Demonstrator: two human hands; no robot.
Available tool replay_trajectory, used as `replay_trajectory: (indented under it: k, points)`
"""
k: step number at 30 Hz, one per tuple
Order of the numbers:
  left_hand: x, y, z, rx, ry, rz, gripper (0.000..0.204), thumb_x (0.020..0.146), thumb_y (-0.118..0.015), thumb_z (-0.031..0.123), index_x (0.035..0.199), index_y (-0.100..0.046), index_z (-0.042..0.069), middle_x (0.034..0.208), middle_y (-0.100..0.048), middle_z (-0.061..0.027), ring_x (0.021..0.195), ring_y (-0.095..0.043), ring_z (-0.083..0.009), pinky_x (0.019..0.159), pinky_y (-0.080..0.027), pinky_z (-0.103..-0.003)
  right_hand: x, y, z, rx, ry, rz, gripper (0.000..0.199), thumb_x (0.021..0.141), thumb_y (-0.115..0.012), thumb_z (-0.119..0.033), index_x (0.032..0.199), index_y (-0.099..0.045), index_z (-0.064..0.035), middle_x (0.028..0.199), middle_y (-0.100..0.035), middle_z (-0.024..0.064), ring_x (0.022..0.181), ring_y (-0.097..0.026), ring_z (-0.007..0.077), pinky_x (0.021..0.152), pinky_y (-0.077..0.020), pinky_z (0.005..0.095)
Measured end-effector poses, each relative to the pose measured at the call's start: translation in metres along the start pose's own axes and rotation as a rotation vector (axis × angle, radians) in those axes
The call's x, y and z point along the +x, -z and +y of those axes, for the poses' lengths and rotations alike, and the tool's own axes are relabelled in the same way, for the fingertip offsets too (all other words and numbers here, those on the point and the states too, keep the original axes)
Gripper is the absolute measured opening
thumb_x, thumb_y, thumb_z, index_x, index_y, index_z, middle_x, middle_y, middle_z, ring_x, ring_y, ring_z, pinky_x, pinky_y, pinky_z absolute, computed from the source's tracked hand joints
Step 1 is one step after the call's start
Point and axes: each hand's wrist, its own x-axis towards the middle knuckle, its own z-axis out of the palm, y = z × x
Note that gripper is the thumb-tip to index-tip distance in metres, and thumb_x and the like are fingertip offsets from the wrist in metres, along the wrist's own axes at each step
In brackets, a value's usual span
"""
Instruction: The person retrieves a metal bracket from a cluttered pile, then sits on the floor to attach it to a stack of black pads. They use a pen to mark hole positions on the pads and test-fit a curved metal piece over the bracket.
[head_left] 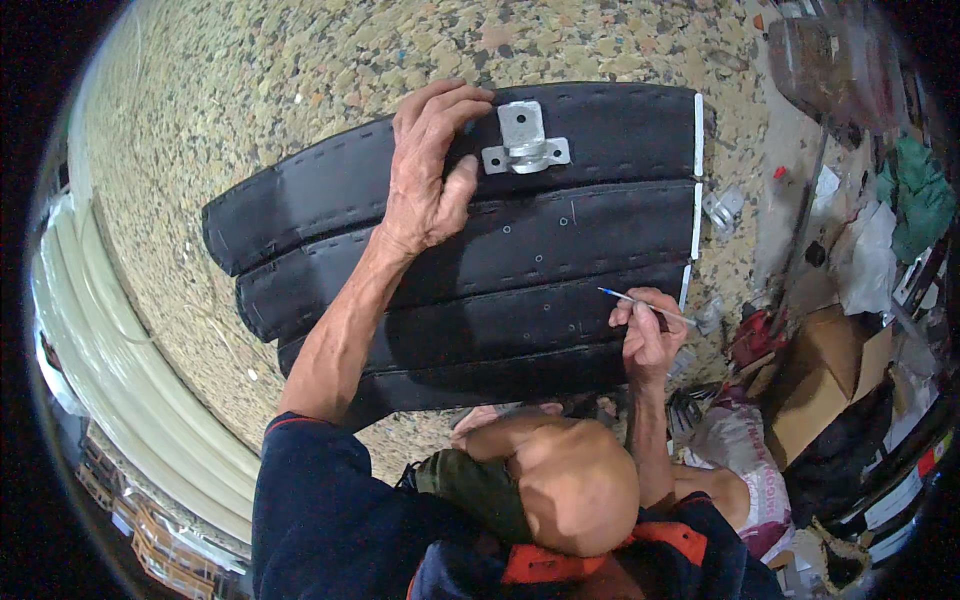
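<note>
Several long black padded panels (pixel 620 225) with stitched edges lie side by side, overlapping, on the speckled floor before me. On the farthest panel rests a silver metal bracket (pixel 524 137) with holes in its tabs. My left hand (pixel 432 165) lies on that panel just left of the bracket, fingers stretched over its far edge. Small circles and short lines are marked on the two panels below it. Over the right part of the panels, my right hand (pixel 648 328) is closed on a thin pen (pixel 630 297) with a blue tip that points up and left.
Another metal bracket (pixel 722 212) lies right of the panels' white-edged ends. Farther right are a cardboard box (pixel 825 375), a green cloth (pixel 918 198), a red item (pixel 757 337) and plastic bags. Long pale rolled sheeting (pixel 120 340) runs along the left.
</note>
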Motion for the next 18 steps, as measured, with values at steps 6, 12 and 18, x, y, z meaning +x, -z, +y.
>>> replay_trajectory:
  k: [6, 12, 18]
  points:
    - [0.004, -0.001, 0.003, 0.068, -0.058, -0.01, 0.066, 0.072, -0.077, 0.022, 0.134, -0.062, 0.007, 0.141, -0.065, -0.0132, 0.142, -0.05, -0.04, 0.12, -0.036, -0.056, 0.01, -0.01, -0.009, -0.016, 0.011, -0.035, 0.018, 0.1, -0.063, 0.002, 0.115, -0.072, 0.0061, 0.1, -0.073, 0.0177, 0.08, -0.067, 0.0248, 0.074, -0.0574, 0.0405]
    - [0.0, -0.002, 0.008, 0.102, 0.072, -0.001, 0.078, 0.075, -0.091, 0.032, 0.143, -0.06, 0.01, 0.144, -0.065, -0.0116, 0.143, -0.049, -0.0379, 0.123, -0.035, -0.054, 0.033, -0.064, -0.033, -0.307, 0.171, 0.023, 0.018, 0.101, -0.071, 0.0, 0.118, -0.074, 0.0034, 0.102, -0.077, 0.0135, 0.083, -0.071, 0.0191, 0.078, -0.0582, 0.0334]
    - [0.003, -0.007, 0.004, 0.108, 0.078, 0.028, 0.074, 0.074, -0.094, 0.038, 0.138, -0.066, 0.014, 0.144, -0.06, -0.0165, 0.139, -0.05, -0.0406, 0.12, -0.037, -0.054, 0.076, -0.122, -0.044, -0.54, 0.449, -0.027, 0.015, 0.097, -0.075, 0.003, 0.112, -0.077, 0.0039, 0.106, -0.078, 0.0126, 0.096, -0.074, 0.019, 0.082, -0.059, 0.0295]
